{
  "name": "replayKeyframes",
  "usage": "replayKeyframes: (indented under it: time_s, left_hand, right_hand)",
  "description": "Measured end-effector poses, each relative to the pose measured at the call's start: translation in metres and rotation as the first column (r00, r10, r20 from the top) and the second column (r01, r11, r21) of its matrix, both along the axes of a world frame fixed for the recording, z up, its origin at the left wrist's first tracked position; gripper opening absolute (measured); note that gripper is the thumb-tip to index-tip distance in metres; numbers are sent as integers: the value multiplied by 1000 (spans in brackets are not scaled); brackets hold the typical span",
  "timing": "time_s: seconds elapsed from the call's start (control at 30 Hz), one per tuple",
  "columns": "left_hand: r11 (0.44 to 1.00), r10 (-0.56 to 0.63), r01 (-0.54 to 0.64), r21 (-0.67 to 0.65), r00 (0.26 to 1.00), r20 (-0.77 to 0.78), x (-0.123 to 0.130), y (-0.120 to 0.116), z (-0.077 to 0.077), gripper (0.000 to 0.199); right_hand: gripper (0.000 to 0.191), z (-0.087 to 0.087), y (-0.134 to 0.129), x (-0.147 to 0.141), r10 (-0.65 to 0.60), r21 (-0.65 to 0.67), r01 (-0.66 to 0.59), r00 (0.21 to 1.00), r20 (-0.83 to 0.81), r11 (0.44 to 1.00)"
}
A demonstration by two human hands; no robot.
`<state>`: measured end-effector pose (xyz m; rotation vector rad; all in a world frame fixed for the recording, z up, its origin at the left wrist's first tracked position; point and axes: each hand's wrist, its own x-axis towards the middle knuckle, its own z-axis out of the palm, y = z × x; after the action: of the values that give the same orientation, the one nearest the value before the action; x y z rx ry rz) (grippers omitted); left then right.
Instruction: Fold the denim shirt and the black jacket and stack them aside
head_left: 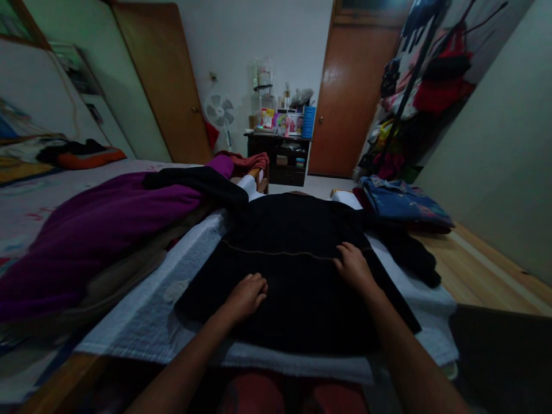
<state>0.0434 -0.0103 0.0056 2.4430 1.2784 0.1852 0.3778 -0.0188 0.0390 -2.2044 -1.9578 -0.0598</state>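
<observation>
A black long-sleeved garment [293,299] lies spread over a white cloth [142,310], with a thin brownish line running across it. One sleeve [409,253] stretches off to the right; the other [202,181] rests over a purple garment on the left. My left hand [249,294] lies on the lower left part of the black fabric, fingers loosely bent and thumb apart. Higher up on the right, my right hand [354,265] touches the fabric near the brownish line, its thumb and fingers apart. Neither hand visibly grips the fabric.
Left of the cloth is a purple garment [116,224] heaped beside a bed [26,213]. Folded denim clothing [401,201] is stacked at the right on a wooden surface [487,270]. Farther back stand a fan [219,112], a dark cabinet [278,167] and hanging clothes and bags [444,86].
</observation>
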Motion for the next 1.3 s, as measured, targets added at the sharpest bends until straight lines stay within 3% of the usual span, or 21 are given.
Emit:
replayKeyframes:
  time_s: [0.1, 0.17, 0.3, 0.4, 0.5, 0.6, 0.63, 0.7, 0.8, 0.93, 1.07, 1.17, 1.23, 1.3]
  left_hand:
    - [1000, -11, 9, 26, 998, 69, -3, -2, 6, 5]
    - [999, -24, 21, 35, 993, 116, -3, -4, 10, 5]
    - [1000, -17, 17, -3, 998, 57, 1, -5, 10, 5]
    - [999, -6, 5, -37, 999, -36, 4, -4, 5, 5]
    - [998, -14, 13, -54, 1000, -18, 3, -3, 3, 7]
    - [997, -15, 16, -74, 1000, 5, 4, -2, 6, 7]
    - [997, -20, 20, -80, 1000, -1, 4, -1, 7, 8]
    - [994, -46, 44, -100, 999, -25, 8, 2, 9, 10]
    - [986, -86, 74, -146, 994, -73, 15, 9, 12, 12]
    - [997, -57, 51, -66, 994, -94, 20, 20, 11, 10]
    - [980, 80, -55, 193, 989, -122, 10, 43, 12, 15]
    - [914, 243, -188, 360, 963, -115, -3, 71, 17, 20]
    - [858, 372, -298, 418, 922, -107, -9, 94, 22, 25]
    - [824, 483, -406, 395, 868, -115, -12, 119, 26, 31]
  right_hand:
    - [50, 19, 9, 34, -257, 98, 249, 964, 69, 963]
    - [49, 26, 14, 52, -365, 9, 365, 931, 27, 931]
    - [40, 28, 24, 73, -350, -204, 337, 936, -32, 919]
    - [39, 28, 28, 84, -320, -207, 308, 947, -27, 929]
    - [41, 31, 24, 85, -389, -195, 379, 921, -12, 904]
    - [40, 33, 19, 66, -404, -27, 408, 910, 94, 913]
    - [41, 32, 20, 53, -370, 74, 364, 920, 129, 929]
    - [45, 27, 24, 19, -230, 145, 212, 965, 126, 967]
    - [43, 10, 37, -41, 95, 44, -96, 995, 26, 994]
    - [51, -22, 48, -99, 329, -89, -343, 934, -139, 935]
    - [57, -48, 46, -105, 273, -181, -293, 953, -127, 939]
    - [58, -60, 43, -96, 215, -158, -231, 970, -111, 960]
    - [56, -65, 42, -92, 208, -121, -219, 973, -100, 968]
    - [51, -67, 42, -91, 212, -63, -217, 973, -88, 974]
